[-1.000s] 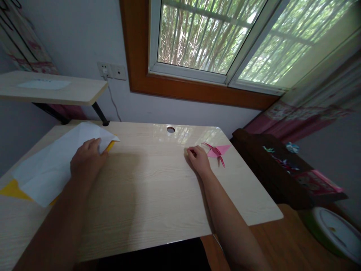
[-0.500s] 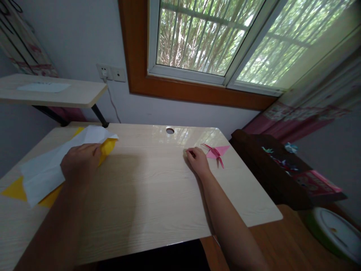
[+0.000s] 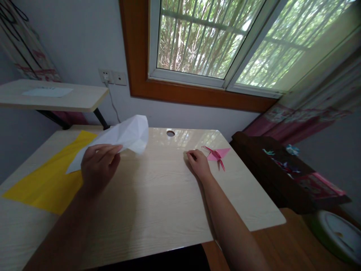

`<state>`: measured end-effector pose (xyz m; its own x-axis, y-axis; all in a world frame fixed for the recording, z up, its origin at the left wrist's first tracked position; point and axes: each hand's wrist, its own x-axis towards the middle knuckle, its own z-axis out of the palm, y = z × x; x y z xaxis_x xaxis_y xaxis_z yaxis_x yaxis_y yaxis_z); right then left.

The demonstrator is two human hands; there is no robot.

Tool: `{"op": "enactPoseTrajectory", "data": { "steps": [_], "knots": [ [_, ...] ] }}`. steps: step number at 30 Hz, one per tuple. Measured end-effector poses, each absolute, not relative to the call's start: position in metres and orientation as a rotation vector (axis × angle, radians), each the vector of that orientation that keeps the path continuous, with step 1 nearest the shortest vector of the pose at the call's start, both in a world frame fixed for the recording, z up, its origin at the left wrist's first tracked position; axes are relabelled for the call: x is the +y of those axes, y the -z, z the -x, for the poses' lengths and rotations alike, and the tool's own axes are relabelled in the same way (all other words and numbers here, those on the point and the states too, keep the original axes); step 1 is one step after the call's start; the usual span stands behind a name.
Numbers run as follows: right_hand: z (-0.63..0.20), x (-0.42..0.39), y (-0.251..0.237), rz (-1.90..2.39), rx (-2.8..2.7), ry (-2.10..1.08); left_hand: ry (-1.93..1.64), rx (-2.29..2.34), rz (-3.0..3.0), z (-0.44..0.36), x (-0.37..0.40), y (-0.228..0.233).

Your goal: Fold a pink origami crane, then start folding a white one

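At ten o'clock from the middle of the tabletop (image 3: 163, 195), a raised shelf (image 3: 84, 97) bears a pale sheet (image 3: 47, 92); at nine o'clock below it, a yellow sheet (image 3: 50, 180) lies on the tabletop. My left hand (image 3: 100, 165), beside the yellow sheet, has its grip closed on a creased white sheet (image 3: 126, 131), pinched between thumb and fingers; the raised sheet stretches toward one o'clock from my knuckles, its near corner overlapping the yellow in view, though I cannot tell whether the two touch. A round hole (image 3: 170, 133) sits at one o'clock. At two o'clock my right hand (image 3: 199, 162) rests on the tabletop, fingers loosely curled; whether that grip is fully together, I cannot tell. Just beyond its knuckles lies a folded pink paper piece (image 3: 220, 154). A dark cabinet (image 3: 262, 165) stands at three o'clock.
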<state>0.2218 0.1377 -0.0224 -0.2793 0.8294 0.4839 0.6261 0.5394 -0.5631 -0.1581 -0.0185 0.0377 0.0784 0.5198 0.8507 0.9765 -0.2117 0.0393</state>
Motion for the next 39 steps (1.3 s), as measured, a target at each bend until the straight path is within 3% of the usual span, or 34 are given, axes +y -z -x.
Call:
{"op": "enactPoseTrajectory", "data": {
  "steps": [14,33,39],
  "knots": [
    [-0.211,0.135,0.03,0.923,-2.044,-0.549,1.278,-0.949,2.581,0.098,-0.019,-0.021],
    [-0.207,0.123,0.013,0.747,-2.407,-0.44,1.854,-1.673,2.578,0.136,0.004,0.004],
    [-0.205,0.117,0.009,0.694,-2.461,-0.436,1.763,-1.645,2.66,0.127,0.008,0.01]
  ]
}}
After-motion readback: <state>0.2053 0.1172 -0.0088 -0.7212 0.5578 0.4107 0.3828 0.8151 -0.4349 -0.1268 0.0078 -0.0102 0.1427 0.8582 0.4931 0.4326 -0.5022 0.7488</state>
